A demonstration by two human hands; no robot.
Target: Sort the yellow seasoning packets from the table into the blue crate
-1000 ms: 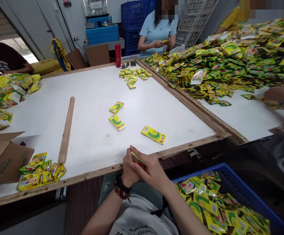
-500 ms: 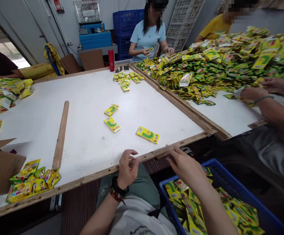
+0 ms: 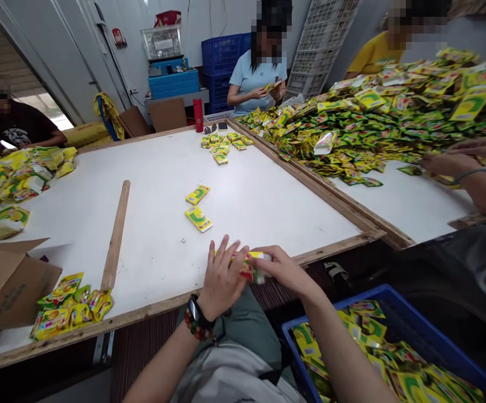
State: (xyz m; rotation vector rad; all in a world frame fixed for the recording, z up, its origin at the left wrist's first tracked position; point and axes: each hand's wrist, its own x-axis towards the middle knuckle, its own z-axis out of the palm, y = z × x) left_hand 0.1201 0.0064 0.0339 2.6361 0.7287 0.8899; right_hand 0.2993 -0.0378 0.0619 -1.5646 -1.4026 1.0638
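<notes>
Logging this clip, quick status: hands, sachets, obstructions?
Left hand, right hand: both on a yellow-green sachet bundle. Blue plastic crate lower right, out of the way.

A work table [image 3: 243, 207] fills the middle of the room, with a wooden strip [image 3: 116, 235] lying on it left of centre and sachets [image 3: 221, 148] near its far edge. A cardboard box [image 3: 12, 285] sits at its lower-left corner. To the right, a heap of sachets [image 3: 372, 112] covers a second table [image 3: 410, 207], and a plastic crate [image 3: 431, 336] of sachets stands at lower right.
</notes>
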